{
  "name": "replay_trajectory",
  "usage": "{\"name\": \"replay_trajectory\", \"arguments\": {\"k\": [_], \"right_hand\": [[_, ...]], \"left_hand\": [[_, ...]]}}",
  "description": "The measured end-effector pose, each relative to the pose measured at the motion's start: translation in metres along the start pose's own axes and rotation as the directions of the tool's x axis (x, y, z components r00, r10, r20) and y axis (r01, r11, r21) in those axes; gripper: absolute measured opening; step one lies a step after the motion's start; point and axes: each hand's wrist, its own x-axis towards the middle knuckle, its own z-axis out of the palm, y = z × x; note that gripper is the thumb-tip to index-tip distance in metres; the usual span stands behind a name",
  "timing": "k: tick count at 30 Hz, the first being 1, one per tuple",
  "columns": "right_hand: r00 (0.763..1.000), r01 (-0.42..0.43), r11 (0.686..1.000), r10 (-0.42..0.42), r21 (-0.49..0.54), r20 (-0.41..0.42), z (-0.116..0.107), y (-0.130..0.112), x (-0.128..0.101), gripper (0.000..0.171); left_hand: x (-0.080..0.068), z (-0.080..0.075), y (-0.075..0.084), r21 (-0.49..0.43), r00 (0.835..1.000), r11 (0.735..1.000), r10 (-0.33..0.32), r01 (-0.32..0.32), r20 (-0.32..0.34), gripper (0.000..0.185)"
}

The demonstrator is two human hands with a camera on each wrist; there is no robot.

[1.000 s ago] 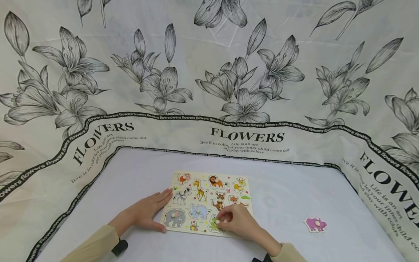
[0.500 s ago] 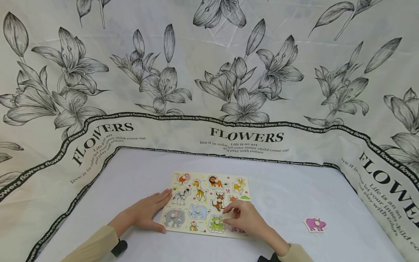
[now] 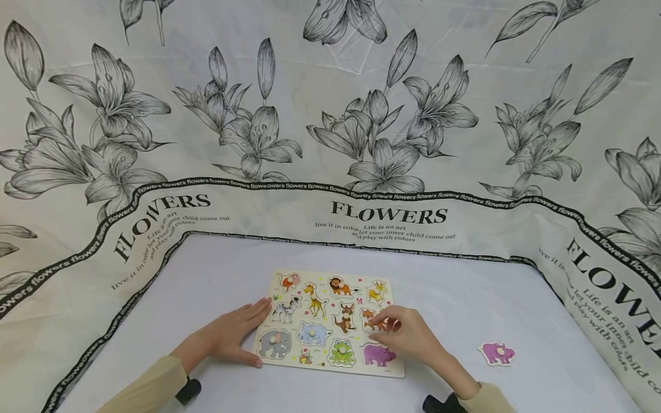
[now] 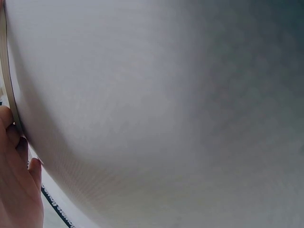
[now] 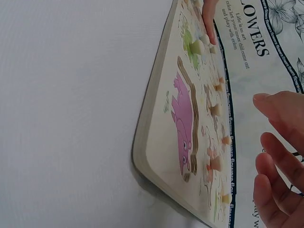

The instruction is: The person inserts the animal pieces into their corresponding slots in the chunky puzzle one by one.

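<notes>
The wooden animal puzzle board (image 3: 330,318) lies flat on the white tablecloth (image 3: 217,275). Left hand (image 3: 229,335), fingers straight, presses its left edge. Right hand (image 3: 408,335), fingers loosely bent and holding nothing, hovers over its right side. A pink hippo piece (image 3: 497,353) lies well right of it.

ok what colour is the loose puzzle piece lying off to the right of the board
Pink-purple, with a pale knob on top. The loose puzzle piece shows best in the head view, right of the board.

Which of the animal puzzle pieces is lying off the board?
The pink hippo piece, alone on the white table right of the puzzle board; every other animal sits in the board.
</notes>
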Motion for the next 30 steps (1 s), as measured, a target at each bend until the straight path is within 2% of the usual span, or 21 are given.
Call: {"name": "replay_trajectory", "arguments": {"k": [6,15,23,30], "right_hand": [[0.998,0.045,0.998,-0.047,-0.048,-0.044,-0.012,0.006,-0.003,0.015],[0.991,0.034,0.994,-0.047,-0.104,-0.125,-0.03,0.019,-0.011,0.02],[0.991,-0.013,0.989,-0.006,-0.145,-0.135,-0.047,0.027,-0.019,0.019],[0.981,-0.077,0.983,0.044,-0.168,-0.191,-0.065,0.032,-0.031,0.021]], "left_hand": [[0.0,0.0,0.0,0.001,1.0,1.0,-0.002,0.002,-0.004,0.112],[-0.001,0.0,0.0,0.004,1.0,1.0,0.003,-0.003,-0.009,0.111],[-0.001,-0.001,0.001,-0.004,1.0,1.0,0.004,-0.004,-0.015,0.112],[-0.001,-0.002,0.002,-0.009,1.0,1.0,0.005,-0.005,-0.015,0.111]]}}
